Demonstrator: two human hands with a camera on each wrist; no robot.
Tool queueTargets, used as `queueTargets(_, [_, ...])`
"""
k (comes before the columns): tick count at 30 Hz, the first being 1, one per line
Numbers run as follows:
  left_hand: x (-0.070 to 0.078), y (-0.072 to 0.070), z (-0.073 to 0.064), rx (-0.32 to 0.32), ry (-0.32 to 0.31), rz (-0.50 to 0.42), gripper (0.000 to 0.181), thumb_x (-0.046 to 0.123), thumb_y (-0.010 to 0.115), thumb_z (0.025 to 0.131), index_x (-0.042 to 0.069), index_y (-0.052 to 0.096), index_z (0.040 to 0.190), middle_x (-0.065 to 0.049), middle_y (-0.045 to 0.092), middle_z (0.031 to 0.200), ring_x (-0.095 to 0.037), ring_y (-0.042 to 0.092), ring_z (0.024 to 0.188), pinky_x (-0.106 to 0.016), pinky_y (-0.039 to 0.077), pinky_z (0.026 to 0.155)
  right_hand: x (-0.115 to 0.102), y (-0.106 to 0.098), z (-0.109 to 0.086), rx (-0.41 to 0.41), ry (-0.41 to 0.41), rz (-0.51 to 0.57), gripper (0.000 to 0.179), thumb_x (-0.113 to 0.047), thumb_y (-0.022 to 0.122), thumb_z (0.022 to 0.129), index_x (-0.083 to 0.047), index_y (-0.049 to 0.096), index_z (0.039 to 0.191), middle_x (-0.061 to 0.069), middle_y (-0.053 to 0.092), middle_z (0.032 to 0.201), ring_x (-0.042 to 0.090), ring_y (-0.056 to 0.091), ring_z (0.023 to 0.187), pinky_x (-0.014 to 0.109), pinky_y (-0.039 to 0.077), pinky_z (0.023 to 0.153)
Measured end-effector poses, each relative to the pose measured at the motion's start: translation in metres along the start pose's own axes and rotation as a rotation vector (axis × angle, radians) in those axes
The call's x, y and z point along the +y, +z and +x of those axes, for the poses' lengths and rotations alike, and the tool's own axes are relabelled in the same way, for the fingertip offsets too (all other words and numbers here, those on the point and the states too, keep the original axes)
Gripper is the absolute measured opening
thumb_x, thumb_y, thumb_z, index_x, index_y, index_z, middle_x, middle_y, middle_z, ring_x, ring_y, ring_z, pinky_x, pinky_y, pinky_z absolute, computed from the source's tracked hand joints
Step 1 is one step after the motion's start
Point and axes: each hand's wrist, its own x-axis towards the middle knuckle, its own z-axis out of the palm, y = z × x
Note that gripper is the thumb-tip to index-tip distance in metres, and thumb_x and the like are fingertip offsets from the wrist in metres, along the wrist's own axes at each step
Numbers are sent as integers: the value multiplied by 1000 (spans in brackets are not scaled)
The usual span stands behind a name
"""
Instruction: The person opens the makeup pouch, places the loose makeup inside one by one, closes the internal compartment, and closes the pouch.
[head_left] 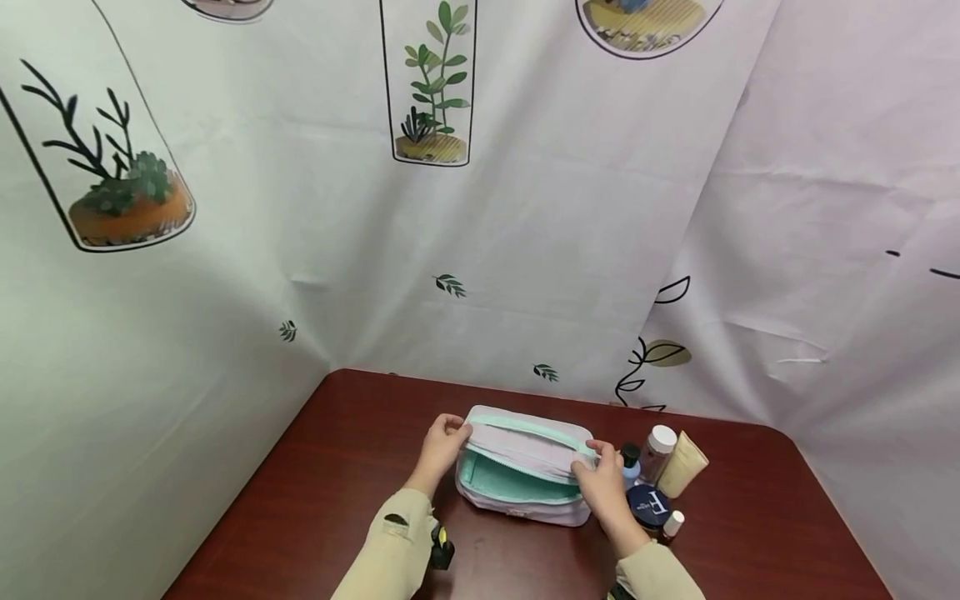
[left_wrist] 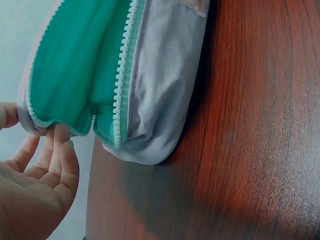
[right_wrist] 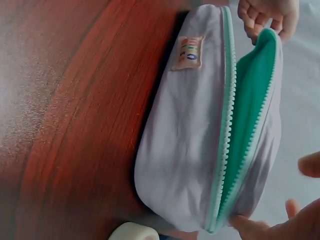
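The left hand (head_left: 437,454) pinches one end of a lavender zip pouch (head_left: 525,449), its fingers almost closed on the lid. At the pouch's other end, the right hand's (head_left: 606,487) thumb touches the lid edge; its other fingers bend loosely with a gap, and I cannot tell whether they grip. Between both sets of fingers the pouch gapes on the desk (head_left: 765,525), mint lining showing. Just beside the right fingers stand a black-capped blue bottle (head_left: 631,472), a white-capped bottle (head_left: 657,454), and a dark-lidded jar (head_left: 648,505).
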Motion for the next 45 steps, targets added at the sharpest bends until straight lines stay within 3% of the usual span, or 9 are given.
queueTargets(5, [-2,-2,-1,-14,1,-49,32,17,62,87,-6,50,106,-14,58,84,-20,57,70,-43,50,67,7,0,-6,59,1,-8,48,10,50,70,11,43,117,33,33,117,42,40,105,48,36,83])
queueTargets(11, [-4,-5,-2,-23,1,-63,26,16,61,89,-5,54,101,-12,58,81,-24,57,71,-49,49,70,16,1,-10,32,-80,-96,52,19,44,63,11,49,114,31,50,105,38,48,95,44,40,78])
queueTargets(15, [2,-2,1,33,-5,-118,19,11,52,92,-5,57,100,-11,57,79,-28,58,73,-46,49,69,14,-2,-6,35,-88,-29,45,19,46,71,10,50,114,29,47,112,39,52,99,45,44,81])
queueTargets(18, [9,-1,4,85,34,-140,17,2,46,91,-6,58,101,-13,56,80,-31,57,77,-44,49,69,8,-5,2,66,-84,18,33,14,53,81,10,51,113,29,50,114,40,55,101,42,47,82])
queueTargets(24, [16,-1,8,145,162,54,16,1,54,89,-3,61,102,-14,56,95,-26,54,86,-38,47,71,-7,-6,24,143,-67,24,23,-6,54,93,3,53,114,23,55,112,33,57,96,33,46,73])
queueTargets(32, [17,3,9,115,145,92,13,5,55,90,0,58,102,-13,59,93,-24,56,84,-37,48,69,-21,1,39,134,-16,-128,26,-20,40,99,1,48,113,21,43,109,36,48,94,47,38,76])
queueTargets(39, [17,5,9,102,145,182,24,9,50,95,0,58,115,-16,55,113,-31,53,104,-45,43,86,-24,1,46,73,8,-222,31,-26,39,100,-1,49,116,22,44,110,38,47,97,50,38,77])
queueTargets(42, [20,5,9,36,155,140,34,9,48,95,3,52,128,-18,50,127,-34,47,116,-48,40,92,-21,0,47,53,22,-196,33,-26,38,100,1,50,115,23,43,110,37,49,93,49,39,77])
queueTargets(45, [22,5,10,-51,154,108,42,6,47,95,10,46,136,-17,44,136,-34,41,124,-50,37,95,-19,-1,48,33,29,-156,38,-26,38,100,5,48,120,25,41,117,39,48,102,51,37,84])
